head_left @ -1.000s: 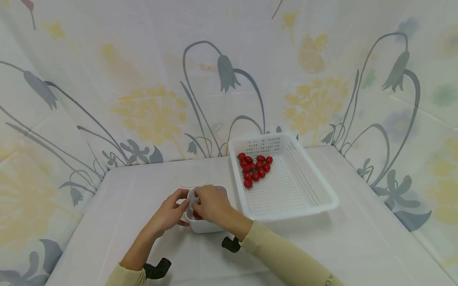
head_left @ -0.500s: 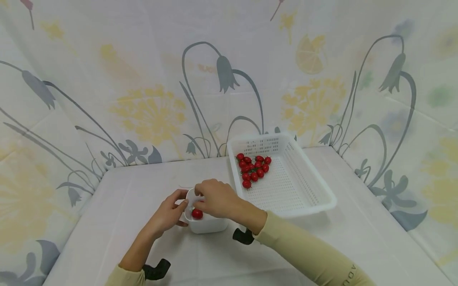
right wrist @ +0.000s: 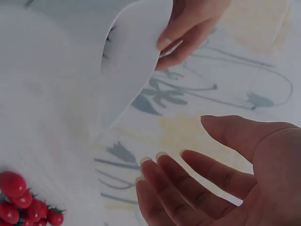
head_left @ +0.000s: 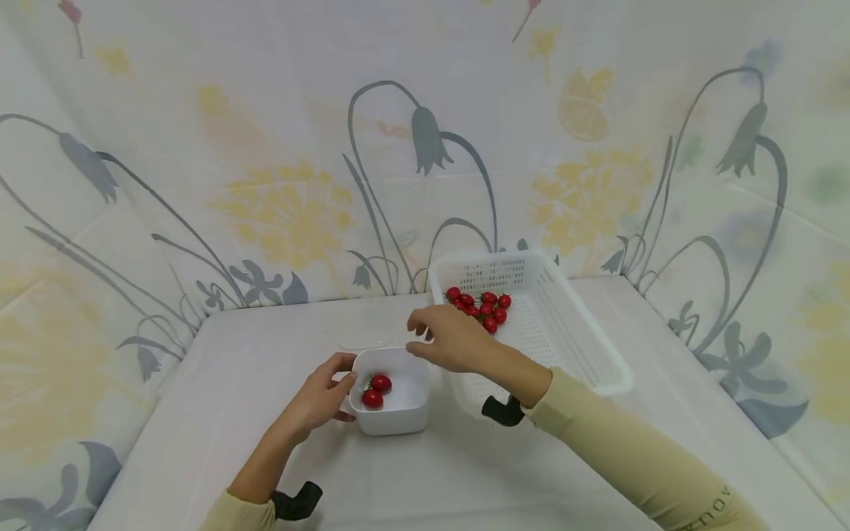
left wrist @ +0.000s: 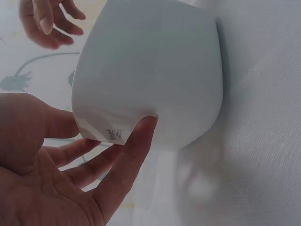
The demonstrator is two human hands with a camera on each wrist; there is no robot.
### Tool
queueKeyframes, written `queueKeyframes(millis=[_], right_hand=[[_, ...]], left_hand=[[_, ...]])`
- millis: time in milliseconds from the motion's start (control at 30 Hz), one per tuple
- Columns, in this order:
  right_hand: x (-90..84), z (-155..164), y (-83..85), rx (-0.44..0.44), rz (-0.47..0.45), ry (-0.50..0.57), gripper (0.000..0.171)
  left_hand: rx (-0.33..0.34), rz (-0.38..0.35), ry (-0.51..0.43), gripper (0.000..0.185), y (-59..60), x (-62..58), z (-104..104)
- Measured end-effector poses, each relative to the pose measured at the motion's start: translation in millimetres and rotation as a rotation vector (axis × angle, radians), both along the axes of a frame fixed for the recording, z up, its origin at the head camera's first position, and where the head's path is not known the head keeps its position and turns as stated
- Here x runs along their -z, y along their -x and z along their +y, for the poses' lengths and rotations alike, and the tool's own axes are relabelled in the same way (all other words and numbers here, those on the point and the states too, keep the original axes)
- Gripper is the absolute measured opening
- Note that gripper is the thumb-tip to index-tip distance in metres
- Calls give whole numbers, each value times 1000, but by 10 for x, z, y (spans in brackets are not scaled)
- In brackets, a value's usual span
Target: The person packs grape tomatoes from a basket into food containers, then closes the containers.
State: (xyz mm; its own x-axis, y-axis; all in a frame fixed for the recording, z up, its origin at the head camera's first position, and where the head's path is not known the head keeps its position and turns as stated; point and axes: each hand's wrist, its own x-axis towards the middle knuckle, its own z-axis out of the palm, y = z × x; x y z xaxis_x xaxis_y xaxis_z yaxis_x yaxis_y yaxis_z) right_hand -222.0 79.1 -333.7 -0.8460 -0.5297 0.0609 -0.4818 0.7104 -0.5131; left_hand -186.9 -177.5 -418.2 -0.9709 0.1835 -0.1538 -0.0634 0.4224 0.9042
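Observation:
A small white square container [head_left: 393,420] stands on the table with two cherry tomatoes [head_left: 376,391] inside, at its left. My left hand [head_left: 324,394] holds the container by its left side, and in the left wrist view a fingertip [left wrist: 149,120] presses its outer wall. Above the container's right edge hovers my right hand [head_left: 454,339], fingers loosely bent and apart, nothing between them. That hand partly covers a white perforated basket [head_left: 598,354], where several cherry tomatoes [head_left: 488,308] lie at the left. In the right wrist view, part of the tomato cluster [right wrist: 21,200] shows at the lower left.
A white cloth covers the table [head_left: 265,354], and a flower-patterned cloth [head_left: 285,214] hangs behind it. The basket stands to the right of the container and farther back. A thin clear round object [head_left: 365,345], hard to make out, lies behind the container.
My right hand has come up out of the container and moved right toward the basket, uncovering the two tomatoes inside. My left hand has stayed at the container.

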Motion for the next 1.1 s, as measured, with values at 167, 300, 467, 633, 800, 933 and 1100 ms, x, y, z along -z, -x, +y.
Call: queueKeyframes(millis=[167, 300, 467, 633, 800, 933, 1100], right_hand=[[-27, 288, 170, 22, 38, 34, 25], [-21, 489, 307, 29, 39, 60, 24], [30, 702, 472, 28, 44, 47, 23], [61, 912, 637, 44, 52, 17, 29], [98, 1092, 772, 69, 51, 27, 30], [131, 1205, 864, 100, -9, -26, 37], [208, 1354, 968, 151, -91, -131, 48]], left_hand=[[-6, 7, 3, 37, 7, 21, -5], [-8, 9, 6, 37, 28, 16, -13], [-9, 4, 11, 38, 44, 0, -13], [-7, 3, 12, 38, 45, -10, -2], [-1, 7, 15, 37, 17, -28, 6], [-7, 7, 26, 37, -3, -25, 1], [3, 7, 15, 37, -1, -14, 7]])
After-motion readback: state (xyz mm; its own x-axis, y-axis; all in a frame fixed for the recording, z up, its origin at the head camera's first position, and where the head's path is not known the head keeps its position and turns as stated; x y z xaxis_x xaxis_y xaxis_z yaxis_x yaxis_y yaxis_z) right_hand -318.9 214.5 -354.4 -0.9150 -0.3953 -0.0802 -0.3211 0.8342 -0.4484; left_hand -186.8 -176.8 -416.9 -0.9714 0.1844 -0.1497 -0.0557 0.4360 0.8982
